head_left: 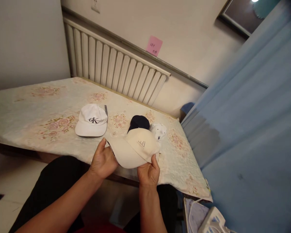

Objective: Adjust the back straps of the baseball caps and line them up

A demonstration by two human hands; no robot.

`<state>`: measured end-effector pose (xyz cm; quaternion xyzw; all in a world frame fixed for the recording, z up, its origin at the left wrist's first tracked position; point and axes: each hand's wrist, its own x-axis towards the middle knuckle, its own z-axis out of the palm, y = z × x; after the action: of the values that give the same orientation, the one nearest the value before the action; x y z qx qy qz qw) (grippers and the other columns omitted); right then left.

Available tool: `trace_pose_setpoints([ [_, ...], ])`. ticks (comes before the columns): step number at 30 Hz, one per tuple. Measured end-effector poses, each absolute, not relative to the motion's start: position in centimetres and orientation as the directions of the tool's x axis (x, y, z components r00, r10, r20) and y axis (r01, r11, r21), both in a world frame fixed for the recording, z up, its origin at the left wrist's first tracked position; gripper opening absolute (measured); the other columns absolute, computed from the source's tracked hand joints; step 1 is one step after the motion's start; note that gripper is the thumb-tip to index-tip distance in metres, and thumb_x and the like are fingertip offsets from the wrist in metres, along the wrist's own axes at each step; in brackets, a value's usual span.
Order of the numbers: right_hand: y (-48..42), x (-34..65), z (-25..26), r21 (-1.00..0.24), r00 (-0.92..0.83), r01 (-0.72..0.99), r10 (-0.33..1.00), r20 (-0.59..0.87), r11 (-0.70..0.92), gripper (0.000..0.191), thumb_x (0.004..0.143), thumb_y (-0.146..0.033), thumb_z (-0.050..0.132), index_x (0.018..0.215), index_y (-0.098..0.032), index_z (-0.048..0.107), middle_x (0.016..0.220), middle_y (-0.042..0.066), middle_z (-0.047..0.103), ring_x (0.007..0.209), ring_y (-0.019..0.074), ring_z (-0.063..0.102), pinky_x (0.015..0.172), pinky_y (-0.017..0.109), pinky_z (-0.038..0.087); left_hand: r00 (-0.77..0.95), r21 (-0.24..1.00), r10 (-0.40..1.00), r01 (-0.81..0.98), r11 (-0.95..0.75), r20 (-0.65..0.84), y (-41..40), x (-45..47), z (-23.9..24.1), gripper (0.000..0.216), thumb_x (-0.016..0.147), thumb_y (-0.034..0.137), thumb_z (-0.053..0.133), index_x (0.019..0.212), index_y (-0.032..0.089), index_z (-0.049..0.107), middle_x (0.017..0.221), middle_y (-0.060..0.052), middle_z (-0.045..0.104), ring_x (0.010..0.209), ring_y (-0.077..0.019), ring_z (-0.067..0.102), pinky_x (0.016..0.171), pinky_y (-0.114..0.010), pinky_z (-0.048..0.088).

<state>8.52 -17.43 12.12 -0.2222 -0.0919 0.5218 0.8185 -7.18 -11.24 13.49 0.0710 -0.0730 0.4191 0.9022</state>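
Note:
A beige cap (135, 147) with a small striped logo is held over the near edge of the table. My left hand (102, 160) grips its brim on the left side, fingers wrapped under it. My right hand (149, 173) holds the cap's lower right edge, thumb up against the crown. Just behind the beige cap lie a dark cap (139, 122) and a white patterned cap (158, 130). A white cap (92, 120) with black letters rests to the left on the table.
The table (34, 113) has a floral cloth and stands against a white radiator (113, 64). A pink note (154, 45) sticks to the wall. A blue curtain (252, 123) hangs at the right. A white appliance (212, 223) sits low right.

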Motion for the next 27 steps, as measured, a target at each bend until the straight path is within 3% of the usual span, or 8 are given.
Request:
trace_pose_setpoints([
  [8,-18.1,6.8,12.9,-0.418,0.404,-0.854,0.902,-0.155,0.31,0.037,0.075,-0.029,0.068,0.11,-0.016,0.067,0.107,0.008,0.073,0.111,0.0242,0.062,0.107,0.047,0.039,0.64,0.096,0.724,-0.763,0.639,0.257,-12.2,-6.7,13.0,0.036,0.085,0.035,0.054,0.112,0.015,0.067,0.116,-0.009,0.069,0.126,-0.027,0.05,0.114,-0.04,0.023],
  [11,-17.9,7.1,12.5,-0.435,0.405,-0.851,0.894,-0.191,0.292,0.033,0.075,-0.03,0.068,0.105,-0.015,0.069,0.104,0.008,0.073,0.107,0.0236,0.064,0.106,0.046,0.039,0.669,0.084,0.708,-0.737,0.67,0.226,-11.8,-7.0,12.4,0.042,0.085,0.043,0.055,0.113,0.015,0.067,0.113,-0.009,0.07,0.124,-0.0281,0.051,0.113,-0.04,0.026],
  [15,-17.5,8.2,11.7,-0.456,0.407,-0.85,0.879,-0.25,0.264,0.029,0.075,-0.032,0.068,0.099,-0.016,0.07,0.099,0.008,0.074,0.098,0.0232,0.067,0.105,0.046,0.04,0.721,0.073,0.691,-0.692,0.718,0.047,-10.8,-7.4,11.6,0.051,0.087,0.054,0.047,0.111,0.014,0.067,0.104,-0.01,0.073,0.116,-0.03,0.058,0.108,-0.043,0.034],
  [22,-16.7,9.9,10.5,-0.497,0.414,-0.836,0.863,-0.289,0.234,0.028,0.075,-0.034,0.068,0.097,-0.016,0.071,0.093,0.007,0.075,0.092,0.0224,0.068,0.103,0.046,0.041,0.717,0.155,0.607,-0.594,0.789,-0.343,-8.8,-6.8,11.8,0.039,0.09,0.033,0.047,0.114,0.007,0.064,0.078,-0.011,0.075,0.089,-0.0295,0.07,0.088,-0.042,0.051],
  [27,-16.3,11.5,9.1,-0.585,0.506,-0.754,0.832,-0.227,0.3,0.035,0.068,-0.027,0.075,0.101,-0.02,0.069,0.094,0.004,0.075,0.091,0.0197,0.068,0.1,0.042,0.044,0.782,0.247,0.478,-0.411,0.878,-0.399,-6.4,-5.8,11.4,0.042,0.087,0.026,0.052,0.123,0.005,0.058,0.083,-0.013,0.075,0.08,-0.0282,0.071,0.079,-0.039,0.054],
])
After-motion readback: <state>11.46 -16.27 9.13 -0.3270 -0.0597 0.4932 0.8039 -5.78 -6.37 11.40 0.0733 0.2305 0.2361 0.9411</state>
